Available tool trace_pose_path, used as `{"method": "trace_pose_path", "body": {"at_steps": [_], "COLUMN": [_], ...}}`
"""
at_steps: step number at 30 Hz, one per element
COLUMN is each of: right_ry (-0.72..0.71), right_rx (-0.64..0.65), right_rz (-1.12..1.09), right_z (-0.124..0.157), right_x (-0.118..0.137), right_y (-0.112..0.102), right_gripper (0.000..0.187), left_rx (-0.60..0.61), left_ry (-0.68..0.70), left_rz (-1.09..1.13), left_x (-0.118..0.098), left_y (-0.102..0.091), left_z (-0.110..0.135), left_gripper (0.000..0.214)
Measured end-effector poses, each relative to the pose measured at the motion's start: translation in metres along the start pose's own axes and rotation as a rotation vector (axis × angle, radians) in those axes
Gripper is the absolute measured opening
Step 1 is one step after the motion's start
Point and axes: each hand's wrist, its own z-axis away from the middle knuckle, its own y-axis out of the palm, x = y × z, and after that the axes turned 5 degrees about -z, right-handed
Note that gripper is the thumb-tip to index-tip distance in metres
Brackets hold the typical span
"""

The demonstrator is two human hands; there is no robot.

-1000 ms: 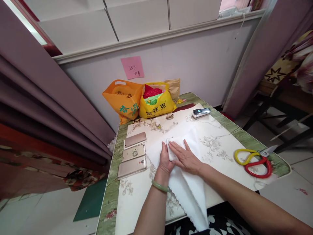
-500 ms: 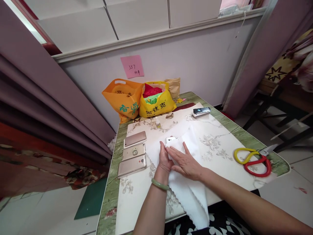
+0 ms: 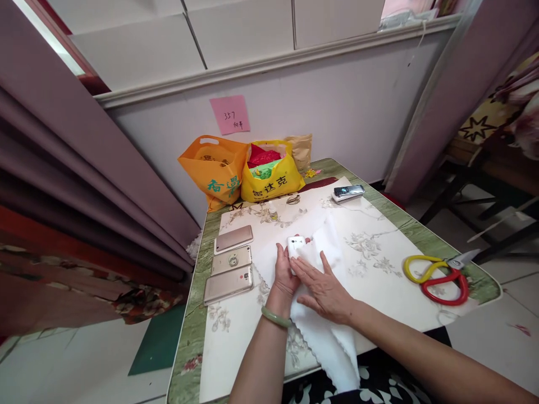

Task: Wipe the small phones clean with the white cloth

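Observation:
My left hand (image 3: 285,270) cradles a white smartphone (image 3: 296,242) from below, its back with the camera facing up. Fingertips of that hand show past the phone's far edge. A white cloth (image 3: 330,247) covers the near part of the phone and hangs down over the table's front edge. My right hand (image 3: 322,289) lies flat on the cloth over the phone, fingers stretched and thumb apart. The phone's lower part is hidden beneath that hand and the cloth.
Several smartphones lie in a column at the left, including a gold phone (image 3: 228,286). Large scissors (image 3: 442,275) rest at the right. Two small phones (image 3: 348,192) are stacked at the back right. An orange bag (image 3: 214,168) and a yellow bag (image 3: 272,179) stand at the back beside a tiny bottle (image 3: 273,212).
My right hand has slid slightly down toward me along the cloth. More of the phone's white back now shows. My left hand keeps its hold.

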Motion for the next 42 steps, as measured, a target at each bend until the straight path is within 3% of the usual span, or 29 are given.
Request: {"method": "trace_pose_path", "body": {"at_steps": [4,7,13,17,19,22,24,27,30,33,38,40,42], "right_ry": [0.116,0.247,0.494,0.599,0.546,0.417,0.384,0.384,0.359,0.387,0.644,0.702,0.707], "right_rx": [-0.059,-0.134,-0.464,-0.569,-0.522,-0.279,-0.204,-0.342,-0.436,-0.374,-0.187,-0.175,-0.179], "right_rz": [0.03,-0.011,-0.311,-0.297,-0.235,-0.111,-0.033,-0.017,-0.163,-0.289,-0.349,-0.351,-0.366], "right_z": [-0.021,-0.03,-0.007,0.007,0.009,0.006,-0.003,-0.031,-0.076,-0.129,-0.204,-0.222,-0.232], "right_x": [-0.021,-0.037,-0.059,-0.066,-0.065,-0.06,-0.057,-0.058,-0.065,-0.077,-0.092,-0.094,-0.094], "right_y": [0.001,0.004,-0.007,-0.022,-0.026,-0.032,-0.04,-0.055,-0.062,-0.052,-0.018,-0.007,0.0], "right_gripper": [0.072,0.069,0.059,0.051,0.046,0.033,0.033,0.036,0.032,0.041,0.076,0.078,0.067], "left_rx": [-0.105,-0.058,0.097,0.095,0.076,0.051,0.043,0.035,0.019,-0.026,-0.061,-0.041,-0.047], "left_ry": [0.014,-0.004,0.031,0.036,0.041,0.05,0.051,0.046,0.066,0.113,0.132,0.138,0.137], "left_rz": [0.002,0.015,0.081,0.08,0.075,0.073,0.073,0.068,0.068,0.079,0.081,0.099,0.111], "left_x": [0.002,0.003,0.002,0.001,0.002,0.002,0.002,0.001,0.0,-0.001,0.0,0.001,0.002], "left_y": [-0.003,-0.006,-0.008,-0.009,-0.01,-0.012,-0.013,-0.012,-0.009,-0.006,-0.008,-0.01,-0.012], "left_z": [-0.004,-0.006,-0.006,-0.005,-0.005,-0.005,-0.006,-0.008,-0.01,-0.012,-0.014,-0.015,-0.016], "left_gripper": [0.052,0.055,0.061,0.06,0.059,0.058,0.056,0.052,0.05,0.049,0.048,0.049,0.049]}}
